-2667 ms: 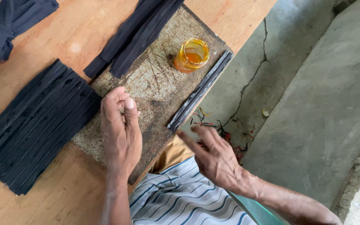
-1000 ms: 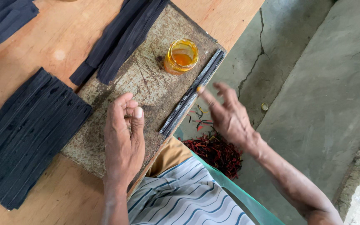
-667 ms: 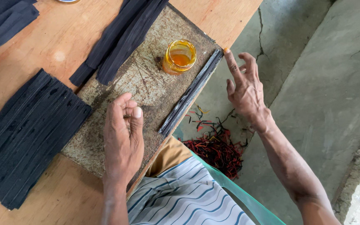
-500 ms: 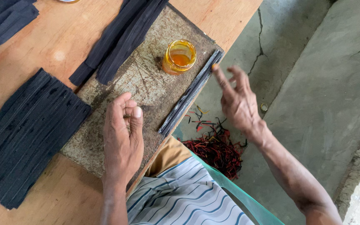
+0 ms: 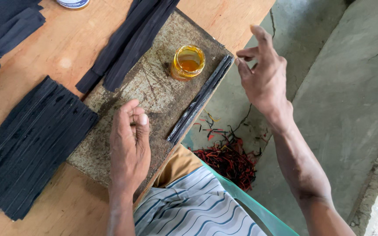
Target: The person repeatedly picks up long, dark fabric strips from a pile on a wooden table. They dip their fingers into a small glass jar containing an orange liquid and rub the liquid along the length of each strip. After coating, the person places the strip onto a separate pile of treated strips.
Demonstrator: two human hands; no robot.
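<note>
My left hand [image 5: 130, 146] rests on a worn grey-brown board [image 5: 154, 87], fingers curled loosely together, holding nothing that I can see. My right hand [image 5: 263, 72] hovers in the air off the board's right edge, fingers apart and empty, close to a few thin black strips [image 5: 200, 99] lying along that edge. A small glass jar of amber liquid [image 5: 189, 62] stands on the board just left of the right hand. A bundle of long black strips [image 5: 127, 41] lies across the board's upper left.
A wide stack of black strips [image 5: 31, 144] lies on the wooden table [image 5: 66, 48] at left, with more black pieces [image 5: 5, 30] at the top left. A round lid or tin [image 5: 73, 3] shows at the top. Red scraps [image 5: 228, 159] litter the concrete floor.
My right hand rose from near my lap, reached up past the board's right edge and now hovers beside the thin strips and jar. My left hand stayed on the board.
</note>
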